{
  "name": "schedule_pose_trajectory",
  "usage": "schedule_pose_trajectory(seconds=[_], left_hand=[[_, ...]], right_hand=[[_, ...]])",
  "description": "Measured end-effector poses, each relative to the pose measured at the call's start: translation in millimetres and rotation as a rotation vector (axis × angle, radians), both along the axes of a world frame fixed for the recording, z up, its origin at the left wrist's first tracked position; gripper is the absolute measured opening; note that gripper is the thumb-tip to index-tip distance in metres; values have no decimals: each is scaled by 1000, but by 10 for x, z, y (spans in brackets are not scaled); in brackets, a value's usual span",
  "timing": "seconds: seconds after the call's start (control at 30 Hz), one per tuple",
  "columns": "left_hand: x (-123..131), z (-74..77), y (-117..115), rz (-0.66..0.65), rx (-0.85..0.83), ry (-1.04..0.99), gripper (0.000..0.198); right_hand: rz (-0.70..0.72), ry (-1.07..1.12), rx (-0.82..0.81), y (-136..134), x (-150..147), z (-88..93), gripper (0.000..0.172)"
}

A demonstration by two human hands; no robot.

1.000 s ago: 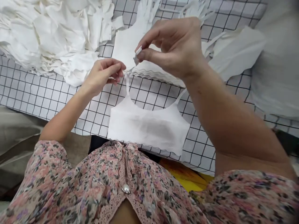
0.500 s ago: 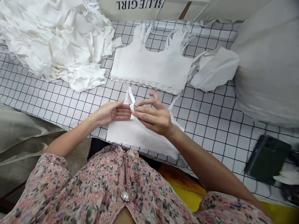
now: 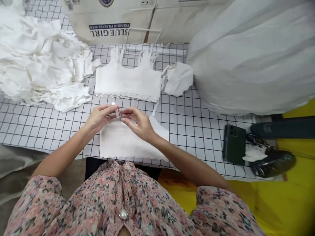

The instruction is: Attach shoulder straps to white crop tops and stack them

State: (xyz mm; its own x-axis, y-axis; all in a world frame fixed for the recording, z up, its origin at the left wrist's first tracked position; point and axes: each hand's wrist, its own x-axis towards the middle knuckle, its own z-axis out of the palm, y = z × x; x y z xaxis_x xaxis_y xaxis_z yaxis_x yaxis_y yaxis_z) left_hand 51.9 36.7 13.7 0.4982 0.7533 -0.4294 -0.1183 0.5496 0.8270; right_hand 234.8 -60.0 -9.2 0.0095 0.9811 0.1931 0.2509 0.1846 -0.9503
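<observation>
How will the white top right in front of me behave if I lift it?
Probably floppy: the white top looks like thin cloth, and its strap bends at the left hand. Likely light too, as it lies flat on the checked tablecloth with little thickness.

Strap [image 3: 117, 112] partly hidden by left hand [image 3: 97, 117]; fabric heap [image 3: 44, 59], carton [image 3: 110, 14] cut off.
</observation>
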Motion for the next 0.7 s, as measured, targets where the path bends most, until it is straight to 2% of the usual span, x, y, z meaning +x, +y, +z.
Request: schedule_pose_trajectory(seconds=[0.03, 0.1, 0.2, 0.3, 0.4, 0.5, 0.57, 0.7], left_hand=[[15, -3, 5, 0, 9, 0, 38], [50, -20, 8, -7, 19, 10, 37], [99, -52, 35, 16, 11, 23, 31], [110, -74, 109, 49, 34, 31, 24], [51, -65, 119, -26, 24, 31, 26], [-44, -34, -38, -171, -70, 10, 42], [-82, -30, -206, -204, -70, 15, 43], [-45, -89, -473, -86, 1, 51, 37]], right_hand=[[-6, 24, -59, 93, -5, 3, 36], [10, -12, -107, 249, 7, 11, 34], [68, -3, -205, 321, 41, 38, 34], [197, 210, -415, 240, 79, 96, 43], [189, 431, -548, 170, 105, 163, 46], [86, 552, -556, 179, 89, 202, 44], [35, 576, -536, 205, 49, 202, 44], [8, 576, -528, 218, -44, 141, 50]])
